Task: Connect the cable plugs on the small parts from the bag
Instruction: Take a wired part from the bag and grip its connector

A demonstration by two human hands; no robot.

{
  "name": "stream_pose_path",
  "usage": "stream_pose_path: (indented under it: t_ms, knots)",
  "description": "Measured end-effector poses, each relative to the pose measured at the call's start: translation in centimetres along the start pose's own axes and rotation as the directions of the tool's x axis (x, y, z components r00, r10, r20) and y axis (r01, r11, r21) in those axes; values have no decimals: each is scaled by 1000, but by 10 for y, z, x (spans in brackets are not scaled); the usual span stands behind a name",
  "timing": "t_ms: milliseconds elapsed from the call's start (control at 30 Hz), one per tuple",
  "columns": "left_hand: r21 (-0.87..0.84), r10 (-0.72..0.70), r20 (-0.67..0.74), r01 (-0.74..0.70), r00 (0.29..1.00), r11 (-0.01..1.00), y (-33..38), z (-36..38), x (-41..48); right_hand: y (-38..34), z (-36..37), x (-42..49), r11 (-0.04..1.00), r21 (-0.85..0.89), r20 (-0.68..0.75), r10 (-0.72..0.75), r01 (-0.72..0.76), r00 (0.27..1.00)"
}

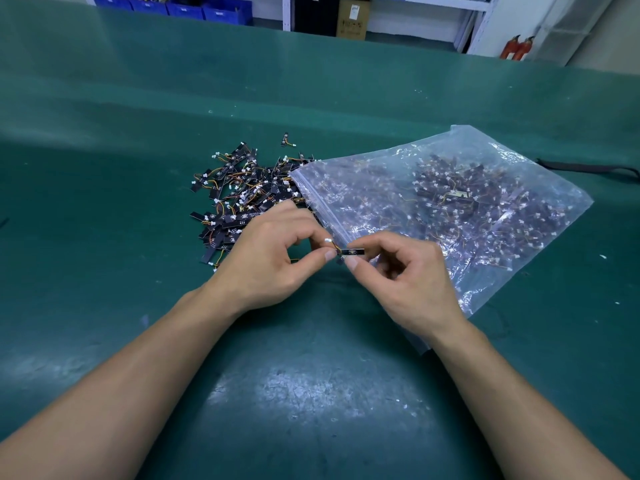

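- The green table [104,237] spreads out on every side of the clear plastic bag [450,209]; beyond the bag, past the table's far edge, stand blue bins [194,8], a cardboard box [352,17] and two red fire extinguishers [516,48]
- The bag lies flat on the table, its zip mouth facing left; it is packed with small black strip parts with thin wires and white plugs
- A loose pile of parts [239,199] of the same kind lies on the table just left of the bag's mouth, touching it; one stray part [285,140] sits apart on the pile's far side
- The left hand [263,261] hovers just in front of the bag's mouth, over the pile's near edge; its thumb and forefinger pinch the wire end of a single part, the other fingers curled
- The right hand [412,282] is over the bag's near-left corner; its thumb and forefinger grip the body of the held part [353,251], a short black strip level between both hands
- The part's white plug [327,240] sticks up at the left fingertips on a short orange wire [334,247]; I cannot tell if it is mated
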State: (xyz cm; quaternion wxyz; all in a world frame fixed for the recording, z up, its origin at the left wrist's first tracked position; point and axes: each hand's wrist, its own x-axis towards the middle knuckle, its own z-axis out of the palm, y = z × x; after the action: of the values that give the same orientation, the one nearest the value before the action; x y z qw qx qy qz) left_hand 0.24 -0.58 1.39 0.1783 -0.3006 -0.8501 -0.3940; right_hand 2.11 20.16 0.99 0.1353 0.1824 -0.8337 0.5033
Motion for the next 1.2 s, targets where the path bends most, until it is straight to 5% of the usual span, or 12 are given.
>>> stream_pose_path:
  t_ms: [300, 733, 1000, 1100, 1200]
  knots:
    - [-34, -41, -22, 40, 999, 999, -4, 1, 0, 16, -15, 6, 925, -362, 25, 131, -113, 991]
    - [101, -145, 74, 138, 987, 985, 4, 14, 16, 3, -18, 10, 975, -192, -252, 66, -117, 965]
    - [461, -223, 181, 118, 958, 879, 30, 60, 78, -3, -20, 9, 987, -159, -314, -20, -32, 949]
    - [217, -411, 111, 382, 905, 898, 39, 78, 94, -2, -22, 10, 991, -130, -355, -21, -27, 935]
    - [-125, -624, 62, 626, 779, 769, 39, 91, 100, -1, -22, 10, 993, -113, -364, -26, -17, 931]
